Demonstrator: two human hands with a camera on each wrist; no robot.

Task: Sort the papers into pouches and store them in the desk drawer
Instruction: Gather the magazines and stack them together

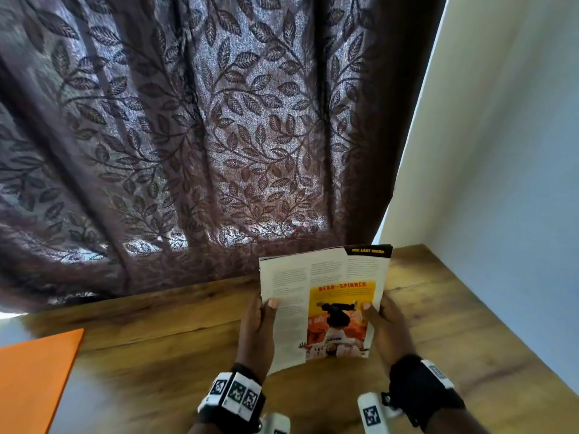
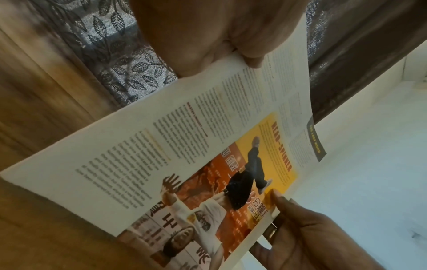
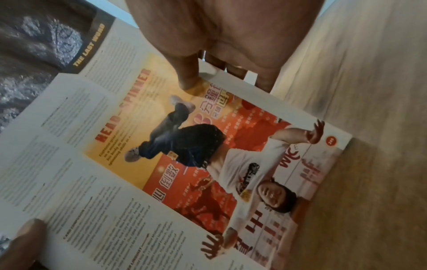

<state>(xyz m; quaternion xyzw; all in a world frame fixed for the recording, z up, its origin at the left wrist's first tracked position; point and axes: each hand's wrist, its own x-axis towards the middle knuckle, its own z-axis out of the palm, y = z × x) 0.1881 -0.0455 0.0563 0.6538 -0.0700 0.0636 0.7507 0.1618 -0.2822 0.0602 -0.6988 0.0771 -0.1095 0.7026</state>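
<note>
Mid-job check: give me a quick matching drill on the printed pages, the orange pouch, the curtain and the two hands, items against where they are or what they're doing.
Items:
1. printed pages
2. orange pouch
3. curtain
4. left hand

Places or states:
A. hangs behind the desk
B. lies flat at the desk's left edge
C. grips the pages' left edge
D. held up between both hands

Pairs: 1-D, 2-B, 3-A, 4-C
</note>
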